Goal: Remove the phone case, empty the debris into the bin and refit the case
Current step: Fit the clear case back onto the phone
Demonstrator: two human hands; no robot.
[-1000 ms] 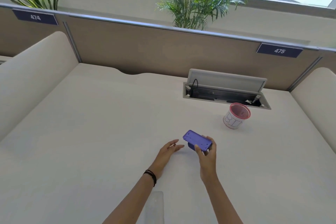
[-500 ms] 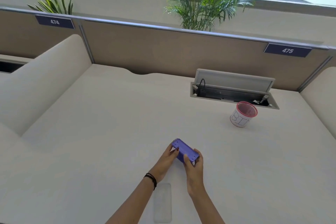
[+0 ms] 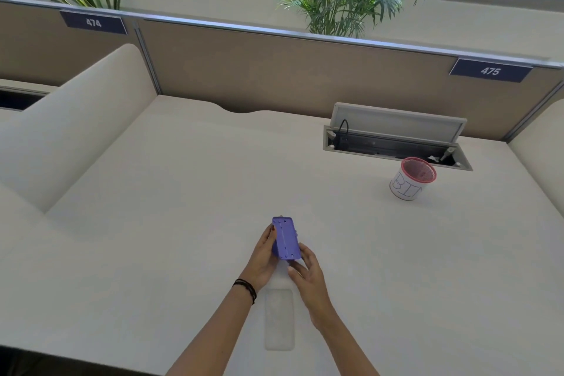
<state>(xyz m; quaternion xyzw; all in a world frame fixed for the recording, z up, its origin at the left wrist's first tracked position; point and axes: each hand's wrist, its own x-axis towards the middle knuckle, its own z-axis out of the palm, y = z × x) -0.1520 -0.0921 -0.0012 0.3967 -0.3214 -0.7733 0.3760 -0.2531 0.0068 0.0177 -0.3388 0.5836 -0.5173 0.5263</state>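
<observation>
1. Nearest, a clear phone case [image 3: 279,319] is lying flat on the white desk [image 3: 152,223], between the two forearms.
2. Just beyond it, the left hand [image 3: 264,256] is curling its fingers around the left side of a purple phone [image 3: 286,242], gripping it above the desk.
3. Meanwhile the right hand [image 3: 306,273] is touching the phone's near right corner, fingers loosely bent; whether it is truly gripping is unclear.
4. Farther off to the right, a red-rimmed bin [image 3: 412,178] is standing well apart, before an open cable hatch [image 3: 396,137].

Office, numbered partition [image 3: 274,70], desk [image 3: 183,192] cable hatch [image 3: 393,143]
</observation>
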